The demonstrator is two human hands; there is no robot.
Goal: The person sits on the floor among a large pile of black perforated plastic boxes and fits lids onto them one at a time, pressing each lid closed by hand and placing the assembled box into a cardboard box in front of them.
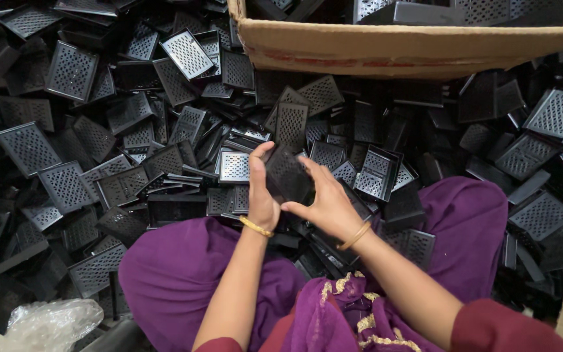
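Above our lap, both hands close around one black perforated tray piece amid a heap of the same parts.

From the head view, our left hand (262, 195) grips the black tray piece (288, 175) along its left edge, thumb up, fingers curled behind it and hidden; our right hand (327, 205) pinches its lower right edge, fingers bent. We cannot make out the piece's far side. Around us the pile of black trays (99, 130) overlaps so thickly that single shapes blur in the dark. A cardboard box (399, 45) sits beyond, cut off at the top. Purple cloth (184, 274) covers our knees, and a clear plastic bag (47, 322) lies at lower left.
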